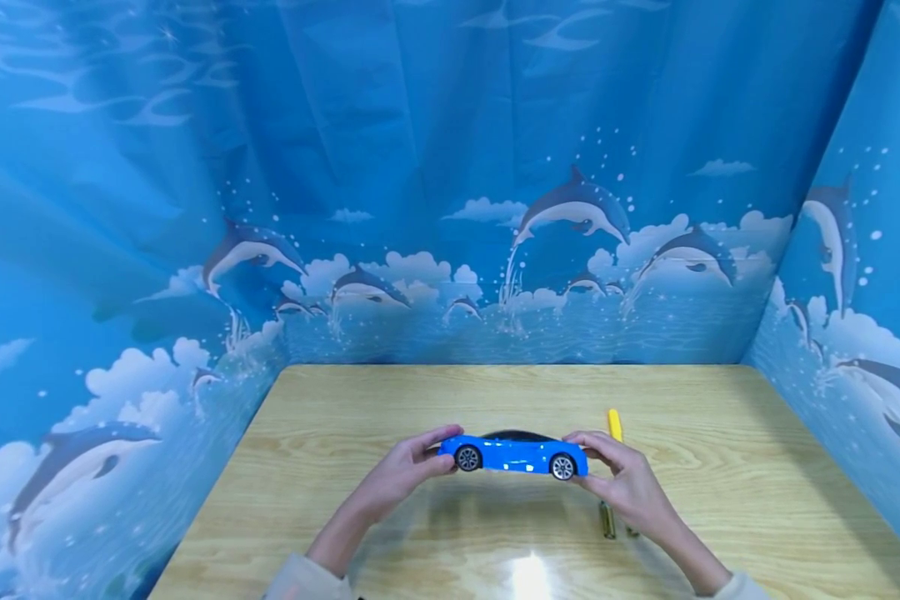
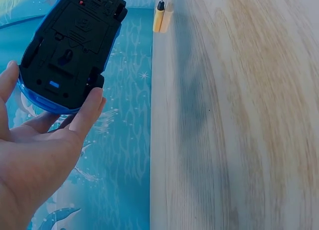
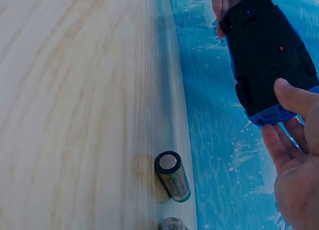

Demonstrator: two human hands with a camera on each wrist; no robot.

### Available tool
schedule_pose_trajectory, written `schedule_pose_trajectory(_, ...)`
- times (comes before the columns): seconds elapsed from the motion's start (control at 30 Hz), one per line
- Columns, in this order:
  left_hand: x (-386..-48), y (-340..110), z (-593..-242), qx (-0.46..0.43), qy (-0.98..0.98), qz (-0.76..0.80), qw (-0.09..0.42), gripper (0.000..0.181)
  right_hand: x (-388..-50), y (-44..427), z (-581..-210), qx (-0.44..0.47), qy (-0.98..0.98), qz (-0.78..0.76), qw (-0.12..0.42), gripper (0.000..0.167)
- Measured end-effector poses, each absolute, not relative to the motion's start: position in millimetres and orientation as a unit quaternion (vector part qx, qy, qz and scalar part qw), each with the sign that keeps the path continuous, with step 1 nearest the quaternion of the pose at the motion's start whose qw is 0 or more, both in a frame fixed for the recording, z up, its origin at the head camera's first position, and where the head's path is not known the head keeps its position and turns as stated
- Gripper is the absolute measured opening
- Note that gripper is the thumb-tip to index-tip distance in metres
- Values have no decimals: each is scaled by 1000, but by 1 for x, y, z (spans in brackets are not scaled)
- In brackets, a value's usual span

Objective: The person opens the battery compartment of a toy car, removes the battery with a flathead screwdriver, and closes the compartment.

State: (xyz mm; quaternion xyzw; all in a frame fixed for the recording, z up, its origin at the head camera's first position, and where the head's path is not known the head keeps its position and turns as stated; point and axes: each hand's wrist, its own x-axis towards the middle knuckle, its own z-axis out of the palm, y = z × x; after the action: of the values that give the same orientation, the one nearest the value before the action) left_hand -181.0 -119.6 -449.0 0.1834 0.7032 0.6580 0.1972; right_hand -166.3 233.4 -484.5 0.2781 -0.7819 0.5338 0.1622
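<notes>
A blue toy car (image 1: pixel 516 455) with a dark roof and silver-spoked wheels is held up above the table, its side facing me. My left hand (image 1: pixel 396 477) grips its left end between thumb and fingers. At the other end, my right hand (image 1: pixel 630 483) pinches the car the same way. Both wrist views show the car's black underside (image 2: pixel 75 35), with a small red part and a switch-like shape on it. A battery (image 3: pixel 172 176) stands upright near the right hand, and a second one (image 3: pixel 173 224) is partly cut off by the frame.
Beyond the right hand lies a yellow-handled screwdriver (image 1: pixel 615 425), partly hidden by that hand. The wood-grain table (image 1: pixel 360 400) is surrounded by a blue curtain (image 1: pixel 420 125) printed with dolphins. Light glares off the table's near middle.
</notes>
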Motion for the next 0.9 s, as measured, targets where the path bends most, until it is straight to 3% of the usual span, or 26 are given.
schedule_pose_trajectory(0.9,-178,-118,-451,168,722,642,198,86,-165,228,-486,320,-758,516,239,55)
